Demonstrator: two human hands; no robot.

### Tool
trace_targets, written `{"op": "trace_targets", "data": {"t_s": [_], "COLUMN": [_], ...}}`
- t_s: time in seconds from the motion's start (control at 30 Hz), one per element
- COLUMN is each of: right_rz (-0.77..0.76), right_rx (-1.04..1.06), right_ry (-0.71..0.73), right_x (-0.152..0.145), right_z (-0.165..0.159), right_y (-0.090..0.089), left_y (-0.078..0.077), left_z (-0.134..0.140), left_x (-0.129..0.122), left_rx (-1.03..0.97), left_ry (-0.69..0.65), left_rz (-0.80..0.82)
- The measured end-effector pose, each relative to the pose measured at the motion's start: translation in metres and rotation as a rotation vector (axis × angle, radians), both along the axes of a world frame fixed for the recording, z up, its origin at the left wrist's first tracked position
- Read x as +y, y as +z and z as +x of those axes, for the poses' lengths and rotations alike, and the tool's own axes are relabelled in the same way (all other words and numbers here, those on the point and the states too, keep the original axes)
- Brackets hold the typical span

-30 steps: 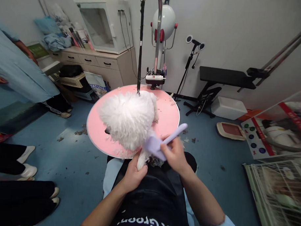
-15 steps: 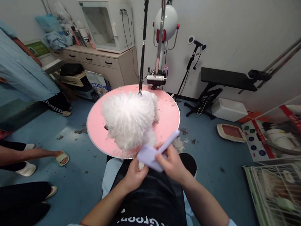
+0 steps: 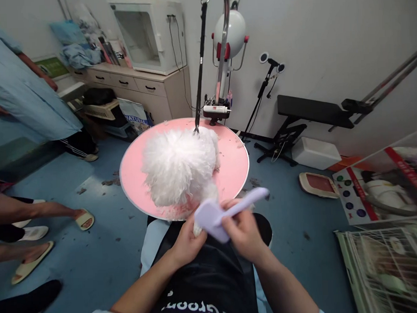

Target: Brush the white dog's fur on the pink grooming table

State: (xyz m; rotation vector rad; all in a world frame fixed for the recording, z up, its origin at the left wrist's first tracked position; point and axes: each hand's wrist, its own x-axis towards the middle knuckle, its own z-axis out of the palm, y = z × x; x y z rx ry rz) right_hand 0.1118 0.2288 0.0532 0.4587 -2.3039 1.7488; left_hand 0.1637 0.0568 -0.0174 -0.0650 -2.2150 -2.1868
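A fluffy white dog (image 3: 178, 164) is on the round pink grooming table (image 3: 234, 162), its head towards me and slightly left, fur covering its face. My left hand (image 3: 187, 241) is closed around the dog's front paw (image 3: 197, 229) at the near table edge. In my right hand (image 3: 243, 233) is a lavender slicker brush (image 3: 210, 215), its handle pointing up and right. The brush's back faces me, so its bristle side is hidden; it lies against or very close to the paw.
A black grooming strap (image 3: 199, 70) runs down to the dog's back from a metal arm. White fur clumps lie on the table and floor. People stand at the left, one in a blue gown (image 3: 28, 85). A wire cage (image 3: 390, 264) stands at lower right.
The brush and my right hand have shifted slightly right, the handle tilting lower. The dog's head has turned a little, hiding its nose. At the left, people's legs have moved.
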Motion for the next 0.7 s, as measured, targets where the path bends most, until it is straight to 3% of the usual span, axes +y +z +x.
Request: {"op": "trace_targets", "data": {"t_s": [0.03,0.07,0.17,0.2,0.3,0.33,0.43,0.47,0.57,0.6,0.7], "right_rz": [0.034,0.052,-0.046,-0.060,0.029,0.056,-0.014,-0.024,0.046,0.061,-0.037], "right_rx": [-0.053,-0.056,0.113,0.117,-0.049,-0.059,0.085,0.087,-0.063,-0.072,0.071], "right_ry": [0.064,0.037,-0.297,-0.281,0.025,0.019,-0.256,-0.228,0.043,0.011,-0.311], "right_x": [0.000,0.001,0.003,0.003,0.002,0.001,-0.001,-0.001,-0.001,-0.001,0.000], "right_z": [0.000,0.000,0.000,0.001,0.004,0.004,0.004,0.004,0.003,0.001,0.000], "right_y": [-0.001,-0.001,-0.001,-0.001,0.001,0.001,0.002,0.002,0.001,0.000,-0.001], "left_y": [-0.001,-0.003,-0.006,-0.007,-0.010,-0.010,-0.011,-0.011,-0.011,-0.011,-0.012], "left_z": [0.000,0.000,0.001,0.001,0.001,0.001,0.000,0.000,-0.001,-0.001,-0.002], "left_x": [0.000,0.000,-0.001,-0.002,-0.002,-0.002,-0.001,0.000,0.001,0.001,0.001], "left_rx": [-0.009,-0.009,0.043,0.049,0.028,0.022,0.032,0.030,0.033,0.046,0.097], "left_ry": [-0.006,0.002,0.062,0.053,0.022,0.034,0.091,0.080,0.065,0.081,0.125], "left_rz": [-0.001,-0.008,-0.044,-0.049,-0.059,-0.072,-0.122,-0.131,-0.134,-0.137,-0.158]}}
